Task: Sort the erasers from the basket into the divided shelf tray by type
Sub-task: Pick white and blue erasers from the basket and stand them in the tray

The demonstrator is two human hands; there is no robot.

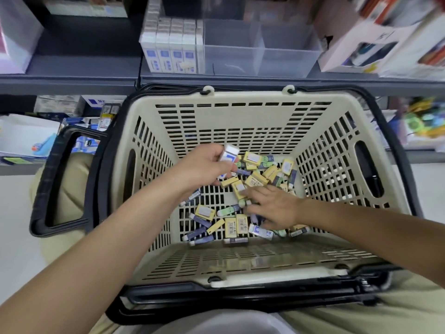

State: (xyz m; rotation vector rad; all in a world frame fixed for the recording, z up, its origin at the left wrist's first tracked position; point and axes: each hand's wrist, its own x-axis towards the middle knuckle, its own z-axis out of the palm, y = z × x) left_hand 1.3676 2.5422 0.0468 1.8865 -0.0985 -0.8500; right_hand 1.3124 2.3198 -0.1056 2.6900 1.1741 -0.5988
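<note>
Here the left hand [204, 166] grips a white eraser [230, 154], right hand [273, 208] seemingly splayed.

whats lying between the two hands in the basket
Loose yellow-boxed erasers on the basket floor lie between the left hand, which grips a white eraser, and the right hand; head view.

Pale box [361, 44] on grey shelf [79, 65]

Erasers [237, 208] lie in the basket [243, 112], before the shelf tray [260, 61].
</note>
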